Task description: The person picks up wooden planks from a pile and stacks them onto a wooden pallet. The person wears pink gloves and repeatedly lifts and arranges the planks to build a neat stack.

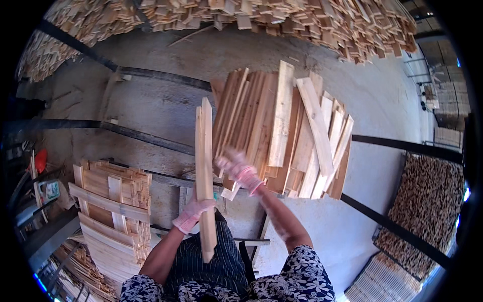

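My left hand point(193, 212), in a pinkish work glove, is closed around the lower part of a few long, narrow wooden boards point(205, 171) lying together. They extend lengthwise away from my body, with their near end over my lap. My right hand point(236, 168), gloved the same way, is blurred by motion between those boards and a wide pile of planks point(259, 116). Its fingers look spread, with nothing visible in them. Light and reddish planks lie side by side in the pile, and a few pale ones rest askew on top.
Dark metal rails point(156, 141) run across the work area beneath the pile. A stack of boards point(108, 201) stands at my left. A huge heap of wood pieces point(302, 25) fills the far side. More stacked wood point(427, 211) is at the right. Clutter with a red item point(40, 160) lies far left.
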Motion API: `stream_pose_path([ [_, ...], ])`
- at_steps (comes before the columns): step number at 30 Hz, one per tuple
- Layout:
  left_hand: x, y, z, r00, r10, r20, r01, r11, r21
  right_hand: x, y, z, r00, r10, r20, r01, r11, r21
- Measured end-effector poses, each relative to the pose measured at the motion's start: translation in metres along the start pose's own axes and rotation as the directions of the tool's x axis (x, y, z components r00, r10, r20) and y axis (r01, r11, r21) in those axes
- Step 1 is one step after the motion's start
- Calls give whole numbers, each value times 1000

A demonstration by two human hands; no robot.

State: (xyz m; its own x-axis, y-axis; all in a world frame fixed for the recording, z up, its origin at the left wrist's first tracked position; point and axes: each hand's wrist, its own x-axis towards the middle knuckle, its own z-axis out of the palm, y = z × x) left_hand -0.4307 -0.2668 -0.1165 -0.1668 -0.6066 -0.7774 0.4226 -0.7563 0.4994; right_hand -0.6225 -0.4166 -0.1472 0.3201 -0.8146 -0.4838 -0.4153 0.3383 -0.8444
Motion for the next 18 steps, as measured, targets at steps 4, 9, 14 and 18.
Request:
stream_pose_path([
  [4,-34,1,-48,988,-61,-144,60,998,-10,41,8,-102,746,207,-634,-594,637,-491],
  [9,-72,-48,-103,952,-174,-251,101,955,-278,67,41,-109,615,477,-629,-740,624,-251],
  [14,-109,-54,-113,986,-22,-164,1,992,-126,23,110,-161,919,378,-113,-318,878,357],
  [18,-133,-49,-111,926,-212,-312,60,900,-433,-6,63,-84,886,441,-144,-397,881,256],
])
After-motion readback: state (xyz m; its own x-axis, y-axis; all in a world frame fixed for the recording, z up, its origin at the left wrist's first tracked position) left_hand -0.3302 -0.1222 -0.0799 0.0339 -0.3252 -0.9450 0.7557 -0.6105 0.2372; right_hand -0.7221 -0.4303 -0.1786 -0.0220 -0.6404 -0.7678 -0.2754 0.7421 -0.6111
